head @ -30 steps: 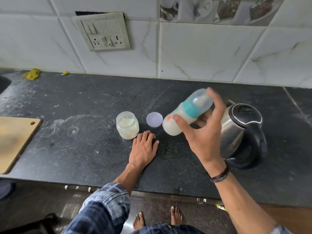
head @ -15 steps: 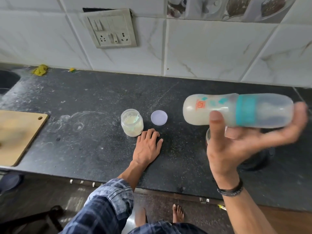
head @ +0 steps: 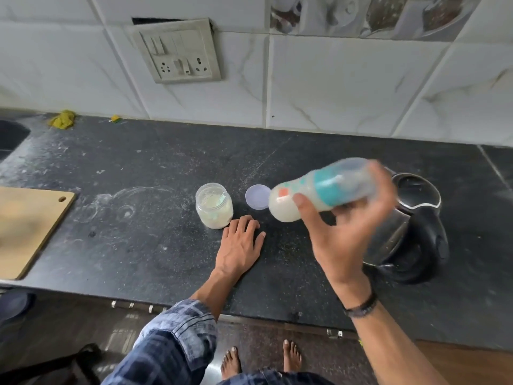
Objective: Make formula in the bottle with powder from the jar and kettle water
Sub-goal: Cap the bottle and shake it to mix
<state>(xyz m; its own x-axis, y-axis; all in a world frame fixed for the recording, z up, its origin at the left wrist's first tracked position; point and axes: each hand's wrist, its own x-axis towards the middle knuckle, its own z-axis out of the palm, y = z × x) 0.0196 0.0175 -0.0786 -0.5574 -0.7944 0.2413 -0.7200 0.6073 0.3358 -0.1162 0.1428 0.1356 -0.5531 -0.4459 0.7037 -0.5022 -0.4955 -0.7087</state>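
Clearly, right grip (head: 341,234) curls round the bottle (head: 322,190); left grip (head: 238,245) lies flat on counter (head: 138,162).

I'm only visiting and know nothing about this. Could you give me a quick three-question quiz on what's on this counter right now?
1. True or false: the jar is closed.
2. Which hand holds the bottle? A) left B) right C) both
3. Fill in: the left hand rests flat on the ____.
Key: 1 false, its lid lies beside it; 2 B, the right hand; 3 counter.
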